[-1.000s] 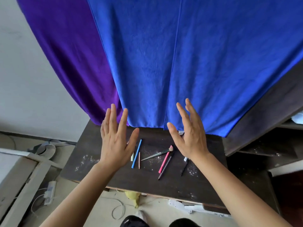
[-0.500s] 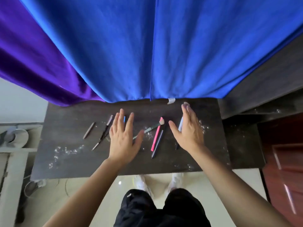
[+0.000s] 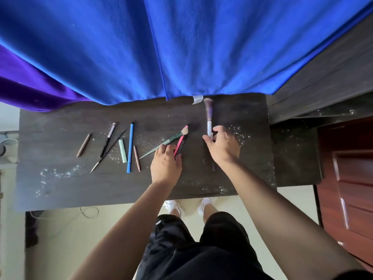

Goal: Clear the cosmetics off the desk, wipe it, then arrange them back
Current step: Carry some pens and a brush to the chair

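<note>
The right hand [image 3: 222,150] pinches the white-and-purple fluffy brush [image 3: 209,118] to lift it away. The left hand [image 3: 165,164] grabs the thin pink pen [image 3: 181,143]. The long blue pencil [image 3: 130,146] and others lie on the dusty dark wooden desk [image 3: 60,188].

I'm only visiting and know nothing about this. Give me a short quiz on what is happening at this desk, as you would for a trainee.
1. True or false: the right hand grips the white-handled brush.
2. Which item lies furthest to the picture's left on the desk? A: blue pen. B: brown pencil. C: mint-green tube.
3. What colour is the pen at the left hand fingertips?

Key: 1 true; 2 B; 3 pink, the pink pen.
</note>
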